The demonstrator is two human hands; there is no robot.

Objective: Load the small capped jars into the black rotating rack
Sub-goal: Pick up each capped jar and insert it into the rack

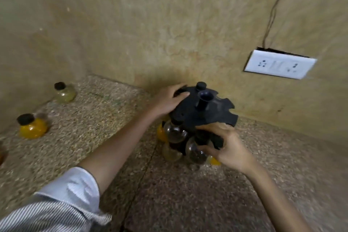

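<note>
Left hand [168, 101] flat atop the black rack [211, 115]; right hand [228, 147] pinches a dark-filled jar [194, 153], whose neck should next slide into a lower slot.

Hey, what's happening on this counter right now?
A person is loading a black plastic rotating rack. The left hand rests on its top disc, apparently steadying it, while the right hand grips a clear round jar of dark contents at the lower tier. An orange-filled black-capped jar and a pale-filled black-capped jar wait on the speckled stone counter.
</note>
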